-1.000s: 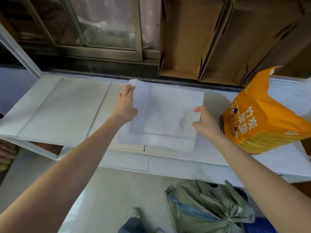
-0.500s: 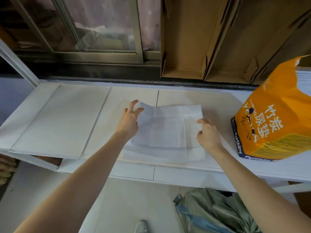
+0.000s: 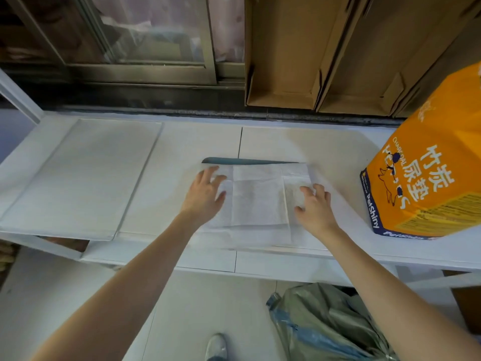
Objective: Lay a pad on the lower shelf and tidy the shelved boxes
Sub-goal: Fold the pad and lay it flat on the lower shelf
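White, half-folded pad (image 3: 256,196) lies on the shelf (image 3: 182,142), long axis left to right. Left hand (image 3: 204,195) presses its left edge, grip spread; right hand (image 3: 313,204) pinches the right flap, nearer the fold.

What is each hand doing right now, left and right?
Left hand: open, fingers spread flat on the folded pad.
Right hand: fingers curled, pinching the pad's right flap.

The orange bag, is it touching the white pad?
Apart. The head view shows a strip of bare shelf between the orange bag and the white pad.
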Demonstrator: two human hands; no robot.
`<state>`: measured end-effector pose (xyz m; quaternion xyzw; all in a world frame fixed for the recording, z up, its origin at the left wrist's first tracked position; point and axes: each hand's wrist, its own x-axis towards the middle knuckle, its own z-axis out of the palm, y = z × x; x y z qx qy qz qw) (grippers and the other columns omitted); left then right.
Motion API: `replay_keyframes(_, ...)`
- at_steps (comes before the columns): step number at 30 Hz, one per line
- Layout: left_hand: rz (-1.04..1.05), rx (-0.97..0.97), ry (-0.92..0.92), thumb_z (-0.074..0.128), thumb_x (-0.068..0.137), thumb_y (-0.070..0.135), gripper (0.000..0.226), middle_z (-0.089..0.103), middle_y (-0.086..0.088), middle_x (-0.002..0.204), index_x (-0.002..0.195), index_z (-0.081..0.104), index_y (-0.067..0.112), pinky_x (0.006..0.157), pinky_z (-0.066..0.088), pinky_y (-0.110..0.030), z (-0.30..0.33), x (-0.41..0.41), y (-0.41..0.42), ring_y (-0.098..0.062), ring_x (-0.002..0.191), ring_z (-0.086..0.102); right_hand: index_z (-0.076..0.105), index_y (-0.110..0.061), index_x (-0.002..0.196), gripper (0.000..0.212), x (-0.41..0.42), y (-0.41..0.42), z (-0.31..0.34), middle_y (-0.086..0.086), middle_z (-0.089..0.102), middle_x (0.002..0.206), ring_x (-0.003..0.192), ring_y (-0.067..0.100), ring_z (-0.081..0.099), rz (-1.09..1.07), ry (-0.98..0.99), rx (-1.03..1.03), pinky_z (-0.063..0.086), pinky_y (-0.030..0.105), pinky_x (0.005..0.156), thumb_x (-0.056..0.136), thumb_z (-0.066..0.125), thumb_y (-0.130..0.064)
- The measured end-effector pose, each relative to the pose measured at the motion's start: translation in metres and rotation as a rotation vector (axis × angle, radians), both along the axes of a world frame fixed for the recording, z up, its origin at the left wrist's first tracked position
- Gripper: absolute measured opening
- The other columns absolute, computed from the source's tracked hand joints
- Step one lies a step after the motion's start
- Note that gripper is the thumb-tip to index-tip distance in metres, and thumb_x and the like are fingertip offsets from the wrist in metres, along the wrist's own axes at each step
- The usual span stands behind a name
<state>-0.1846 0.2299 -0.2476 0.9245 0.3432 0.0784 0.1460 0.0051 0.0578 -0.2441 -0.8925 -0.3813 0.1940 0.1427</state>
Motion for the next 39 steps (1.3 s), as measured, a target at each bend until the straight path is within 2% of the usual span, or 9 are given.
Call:
replay_keyframes(2,-0.198,-0.08,0.048,0.043,0.081,0.064,0.068,0.027,-0.006,0.151,0.136,0.041,0.023,0.113,0.025,-0.045,-0.002,-0.005,-0.019,-0.028,0.137,0.028,0.035,-0.008,0.139,0.052,-0.005,-0.001,-0.001,0.016,0.017,0.151,0.136,0.035,0.017,0.057,-0.04,-0.001,0.031,0.038,0.106,0.088,0.049,-0.009)
replay_keyframes(4,-0.39,-0.108,0.186,0.04,0.067,0.08,0.092,0.014,0.0,0.157,0.143,0.025,0.032,0.117,0.012,-0.045,-0.007,-0.008,-0.038,-0.022,0.143,0.015,0.032,-0.01,0.142,0.055,-0.01,-0.001,-0.001,0.015,0.014,0.154,0.14,0.033,0.014,0.134,-0.096,-0.024,0.025,0.038,0.111,0.09,0.048,-0.013)
replay_keyframes(7,-0.496,-0.065,0.37,0.061,0.074,0.059,0.091,0.001,0.005,0.158,0.146,0.011,0.036,0.116,0.007,-0.042,-0.016,-0.014,-0.051,-0.016,0.144,0.006,0.03,-0.013,0.143,0.055,-0.019,-0.001,-0.002,0.013,0.013,0.156,0.143,0.03,0.011,0.216,-0.133,-0.069,0.022,0.04,0.113,0.091,0.047,-0.018)
replay_keyframes(13,-0.365,-0.16,0.232,0.045,0.092,0.017,0.048,0.025,0.012,0.153,0.137,0.041,0.032,0.096,0.042,-0.033,-0.008,-0.021,-0.038,-0.017,0.126,0.048,0.033,-0.014,0.141,0.051,-0.022,-0.005,-0.004,0.01,0.021,0.154,0.142,0.027,0.015,0.278,-0.109,-0.073,0.022,0.039,0.113,0.092,0.046,-0.022)
replay_keyframes(17,-0.386,-0.122,0.372,0.059,0.086,0.038,0.069,0.014,0.009,0.157,0.145,0.024,0.031,0.108,0.031,-0.034,-0.011,-0.02,-0.035,-0.017,0.139,0.029,0.026,-0.017,0.146,0.064,-0.03,-0.009,-0.002,0.006,0.017,0.157,0.144,0.021,0.012,0.442,0.014,-0.018,0.015,0.031,0.115,0.092,0.049,-0.042)
replay_keyframes(20,-0.375,-0.111,0.426,0.063,0.084,0.038,0.073,0.012,0.007,0.158,0.145,0.023,0.032,0.107,0.034,-0.036,-0.019,-0.021,-0.041,-0.015,0.142,0.021,0.008,-0.026,0.149,0.085,-0.038,-0.012,-0.005,0.001,0.005,0.159,0.146,0.019,0.001,0.642,-0.032,-0.176,0.008,0.043,0.119,0.084,0.056,-0.051)
replay_keyframes(25,-0.304,-0.165,0.329,0.047,0.092,0.014,0.05,0.033,0.015,0.15,0.137,0.041,0.036,0.094,0.045,-0.037,-0.009,-0.025,-0.039,-0.013,0.132,0.041,0.006,-0.023,0.149,0.075,-0.038,-0.014,-0.016,0.001,0.006,0.159,0.146,0.018,0.004,0.615,-0.055,-0.188,0.013,0.041,0.119,0.09,0.053,-0.027)
replay_keyframes(32,-0.228,0.002,0.324,0.037,0.093,0.01,0.045,0.063,-0.006,0.12,0.132,0.048,0.031,0.078,0.045,-0.036,0.002,-0.017,-0.035,-0.031,0.102,0.059,0.019,-0.019,0.147,0.054,-0.038,-0.012,-0.016,0.0,0.019,0.157,0.143,0.017,0.018,0.533,-0.14,-0.142,0.025,0.037,0.11,0.097,0.037,-0.025)
replay_keyframes(39,-0.159,0.05,-0.119,0.05,0.083,-0.004,0.031,0.07,-0.006,0.109,0.104,0.067,0.01,0.063,0.048,-0.034,0.01,-0.015,-0.029,-0.034,0.088,0.066,0.022,-0.021,0.147,0.067,-0.041,-0.005,-0.009,0.005,0.026,0.155,0.144,0.021,0.02,0.416,-0.193,0.016,0.025,0.041,0.114,0.088,0.042,0.004)
